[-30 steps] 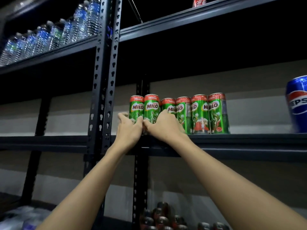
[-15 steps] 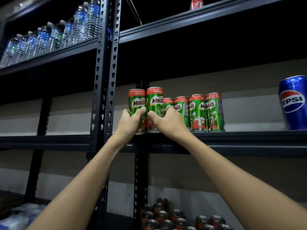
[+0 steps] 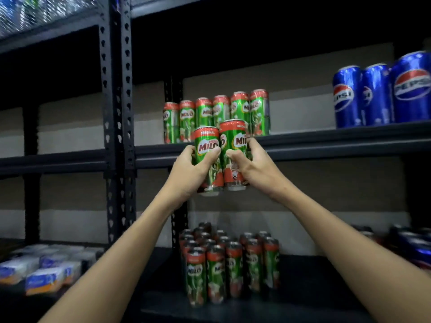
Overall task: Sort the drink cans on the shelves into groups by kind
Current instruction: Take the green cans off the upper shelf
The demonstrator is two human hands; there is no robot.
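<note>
1. The person stands before a black metal rack and holds two slim green-and-red Milo cans in the air, in front of the edge of the middle shelf [image 3: 326,145]. The left hand [image 3: 189,170] grips the left can [image 3: 207,157] with the fingers curled round it, and the right hand [image 3: 253,166] grips the right can [image 3: 234,155] in the same way. The two cans are upright and touch each other side by side.

2. On the middle shelf a row of green-and-red Milo cans [image 3: 217,115] is left standing, behind the held pair. Well apart from it, at the right end of the same shelf, stands a group of tall blue Pepsi cans [image 3: 375,94].

3. On the lower shelf [image 3: 314,299] there is already a large block of the same green Milo cans [image 3: 231,264], set in rows. At the far right of that shelf I see some dark cans [image 3: 415,243], but they are too blurred to tell their kind.

4. My judgement: the sorting is well advanced but not finished. The Milo kind is split between two shelves, so I think the held pair is meant for the lower block, and the row above must then follow.

5. Compared with half a second ago, the two cans were on the middle shelf at the left end of the row, with both hands already round them. Now they are off the shelf and lower, and the view has also dropped, so the lower block shows more fully.
</note>
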